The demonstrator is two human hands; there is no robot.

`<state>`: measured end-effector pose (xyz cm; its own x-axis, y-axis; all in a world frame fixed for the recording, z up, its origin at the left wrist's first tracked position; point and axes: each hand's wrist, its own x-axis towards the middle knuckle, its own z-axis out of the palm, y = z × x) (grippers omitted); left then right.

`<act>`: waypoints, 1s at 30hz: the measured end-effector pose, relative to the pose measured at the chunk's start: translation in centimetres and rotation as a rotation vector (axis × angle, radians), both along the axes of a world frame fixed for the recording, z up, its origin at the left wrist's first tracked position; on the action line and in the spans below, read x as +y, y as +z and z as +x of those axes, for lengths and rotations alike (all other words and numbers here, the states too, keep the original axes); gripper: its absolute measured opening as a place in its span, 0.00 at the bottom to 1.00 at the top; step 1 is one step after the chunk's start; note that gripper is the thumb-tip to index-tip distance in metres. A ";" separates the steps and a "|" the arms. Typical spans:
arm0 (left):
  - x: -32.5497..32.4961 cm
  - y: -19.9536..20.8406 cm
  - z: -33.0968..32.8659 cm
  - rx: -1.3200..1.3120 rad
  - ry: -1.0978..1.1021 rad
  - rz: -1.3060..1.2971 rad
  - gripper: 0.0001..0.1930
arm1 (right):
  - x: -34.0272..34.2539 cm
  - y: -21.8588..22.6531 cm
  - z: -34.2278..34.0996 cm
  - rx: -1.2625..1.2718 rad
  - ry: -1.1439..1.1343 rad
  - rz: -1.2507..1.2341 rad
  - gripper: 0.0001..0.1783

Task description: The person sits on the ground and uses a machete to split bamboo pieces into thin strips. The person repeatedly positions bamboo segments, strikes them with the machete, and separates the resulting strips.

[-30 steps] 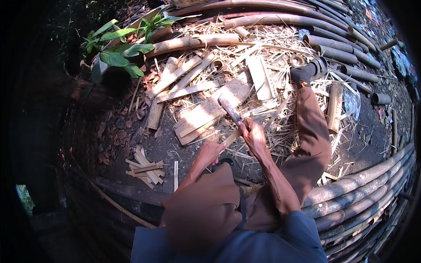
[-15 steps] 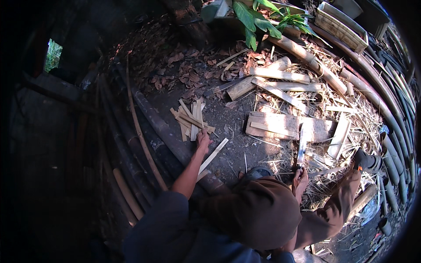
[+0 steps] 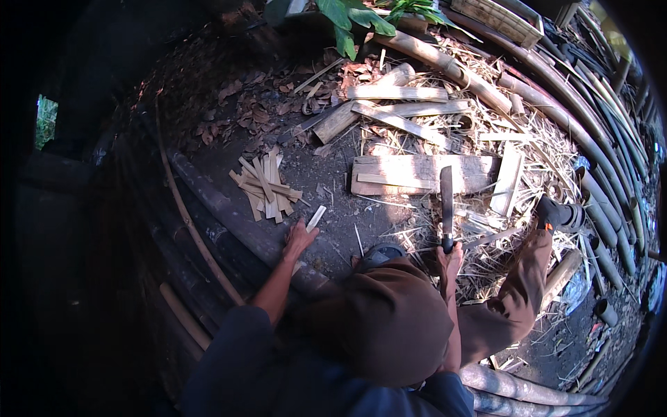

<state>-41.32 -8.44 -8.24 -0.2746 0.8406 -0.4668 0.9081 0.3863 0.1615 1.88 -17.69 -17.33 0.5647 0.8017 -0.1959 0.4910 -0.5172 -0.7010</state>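
My left hand [image 3: 300, 238] is closed over a pale bamboo strip [image 3: 316, 218] low above the dirt, and the strip's end sticks out past the fingers. Just beyond that hand lies a loose pile of flat bamboo strips [image 3: 269, 186]. In my right hand [image 3: 450, 258] is a machete [image 3: 447, 201], gripped by its dark handle with the blade pointing away from me. The blade's tip overlaps a thick wooden plank [image 3: 479, 172] on the ground. One thin strip [image 3: 396, 181] rests along that plank.
Split bamboo pieces [image 3: 397, 93] lie beyond the plank, among shavings [image 3: 542, 163]. Long bamboo poles [image 3: 222, 198] run along my left, and more poles [image 3: 556, 111] curve round the right. My booted foot [image 3: 559, 214] is at the right. A plastic crate [image 3: 497, 17] stands far right.
My left hand has come back from the pile to the strip lying nearer me and closed on it. The machete has turned in my right hand, its blade now dark. The view has shifted right.
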 end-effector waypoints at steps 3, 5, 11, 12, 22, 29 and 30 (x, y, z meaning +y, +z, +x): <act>1.2 0.7 3.4 -0.005 -0.162 0.279 0.29 | 0.6 4.9 -0.7 0.113 0.020 0.003 0.17; 4.5 -0.7 6.4 -0.272 -0.300 0.480 0.26 | 0.7 4.4 0.1 0.300 -0.003 0.078 0.18; 10.6 -1.7 21.1 -0.341 -0.919 0.862 0.21 | 0.5 9.7 -1.9 0.664 -0.246 0.031 0.22; 12.1 -3.5 21.1 -0.291 -0.890 0.777 0.19 | 0.1 8.8 -2.5 0.513 -0.188 0.097 0.21; 13.3 4.4 24.9 -0.852 -0.476 -0.215 0.14 | 0.5 12.7 -3.6 0.152 -0.078 0.168 0.21; 16.2 5.8 23.8 -0.752 -0.314 -0.567 0.12 | 1.2 10.4 -5.2 0.039 0.099 0.025 0.21; 16.6 6.7 22.8 -0.872 -0.222 -0.568 0.16 | 1.2 9.9 -5.4 0.065 0.076 0.081 0.20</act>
